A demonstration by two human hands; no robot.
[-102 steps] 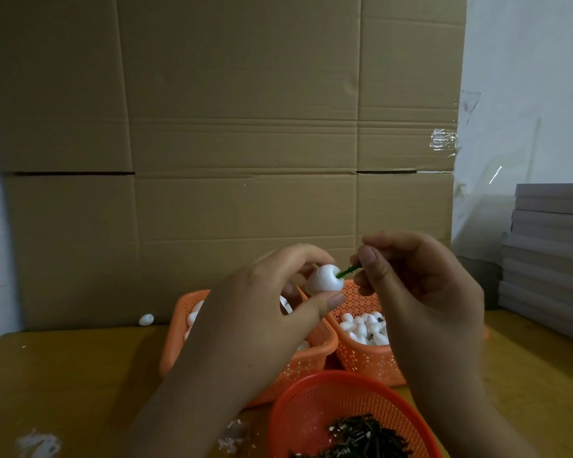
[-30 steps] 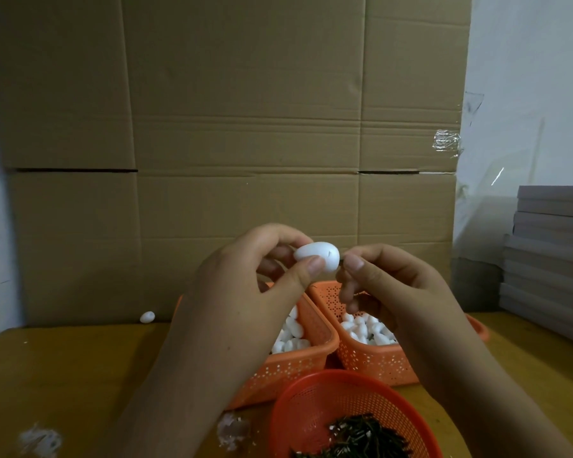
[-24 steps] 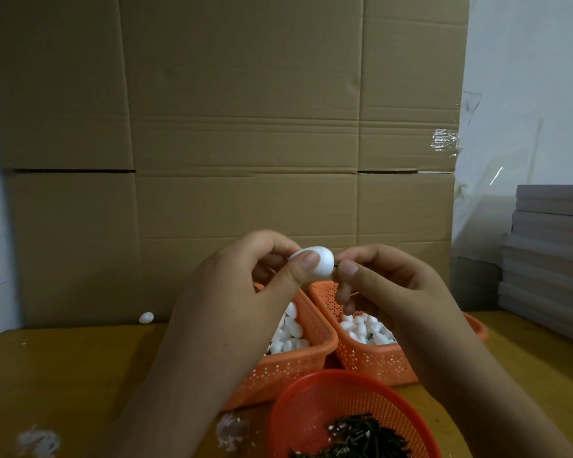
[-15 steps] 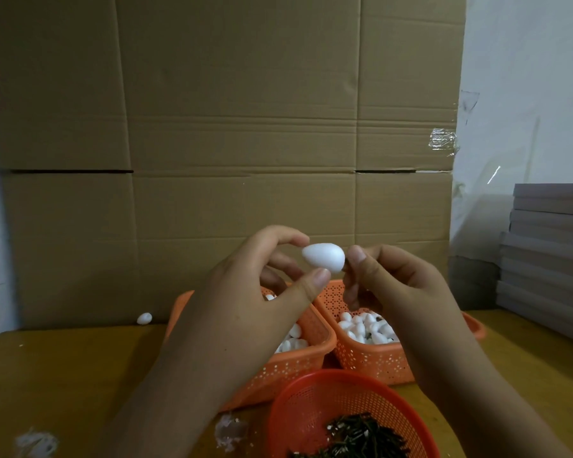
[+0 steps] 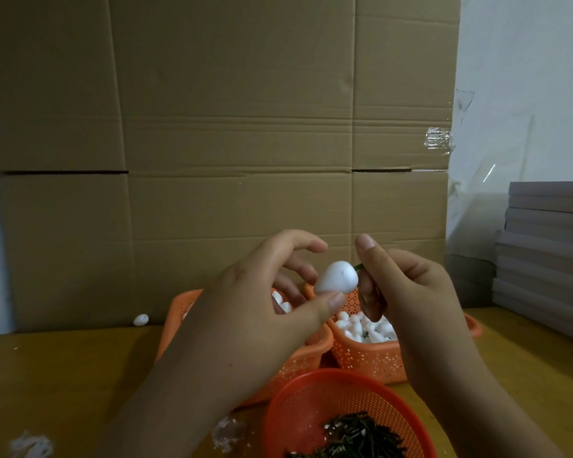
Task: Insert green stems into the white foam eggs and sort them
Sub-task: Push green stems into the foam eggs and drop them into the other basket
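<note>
My left hand pinches a white foam egg between the thumb and the fingers behind it, with the index finger lifted above. My right hand holds a green stem; only its short tip shows, touching the egg's right side. Below stand two orange rectangular baskets: the left one and the right one both hold white foam eggs. A round orange basket at the front holds a heap of dark green stems.
A tall cardboard wall closes the back of the wooden table. One loose egg lies at its foot on the left. Grey boards are stacked at the right. Foam crumbs lie near the front edge.
The egg has dropped a little and turned, its narrow end now tilted down to the left. My right thumb has lifted, and the stem's green tip now shows at the egg.
</note>
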